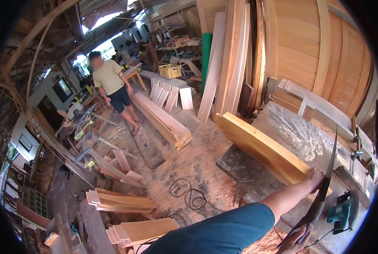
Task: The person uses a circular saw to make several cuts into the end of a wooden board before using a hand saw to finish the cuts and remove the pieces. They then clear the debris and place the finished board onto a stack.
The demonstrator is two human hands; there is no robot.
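Note:
My left hand (315, 180) is at the near end of a long yellowish wooden board (265, 149), its fingers bent over the board. The board stands on its edge on a dusty workbench (278, 120). At the lower right, my right hand (297, 240) is closed around the handle of a handsaw (324, 190). The saw's long dark blade points up and away, passing just right of my left hand. Whether its teeth touch the board cannot be made out. A teal circular saw (340, 213) lies on the bench to the right of the handsaw.
A person (112, 82) stands behind stacked long planks (161, 120). Cut board stacks (123, 201) lie on the left. A black cable (193, 199) coils on the sawdust-covered floor. Tall boards (229, 63) lean beside wooden panels (299, 46). A yellow crate (170, 71) is farther back.

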